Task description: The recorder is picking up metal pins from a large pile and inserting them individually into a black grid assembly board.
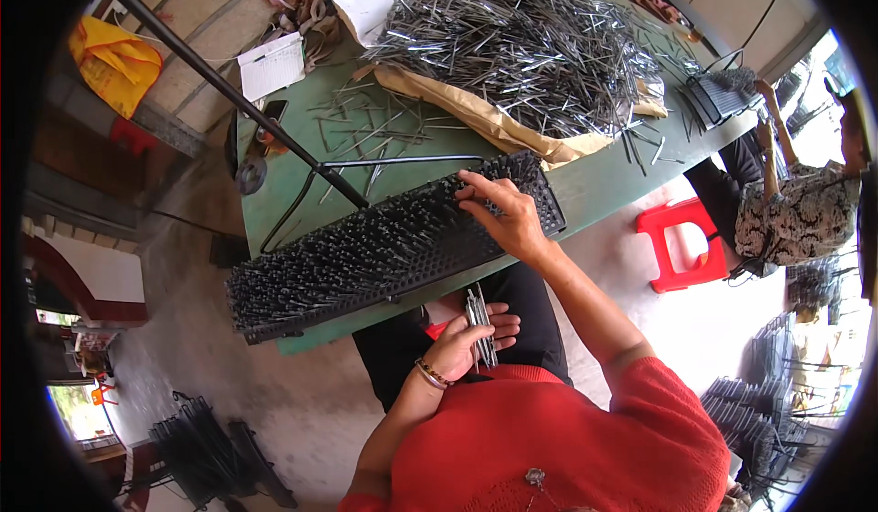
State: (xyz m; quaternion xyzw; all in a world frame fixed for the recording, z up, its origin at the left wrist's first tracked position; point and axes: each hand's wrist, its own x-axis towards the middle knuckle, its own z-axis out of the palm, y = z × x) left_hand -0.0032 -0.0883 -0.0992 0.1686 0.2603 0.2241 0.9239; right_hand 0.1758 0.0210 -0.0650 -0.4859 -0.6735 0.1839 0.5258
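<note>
My left hand (457, 347), with bracelets at the wrist, is closed around a small bundle of thin metal rods (479, 318) above my lap. Over the right end of a long black perforated rack (393, 294), my right hand (508, 214) has its thumb and forefinger brought close in a pinch. Whatever may be between those fingertips is too small to make out. Dark, slim rods (311, 256) stand densely upright in the rack, while a patch of bare holes (457, 242) shows just below my right hand.
A big heap of loose rods (521, 45) lies on brown paper (476, 102) across the green table (604, 178). A black metal pole (219, 82) slants over the rack's left side. A red stool (681, 245) stands right, near another person (796, 210) working at a similar rack (722, 98).
</note>
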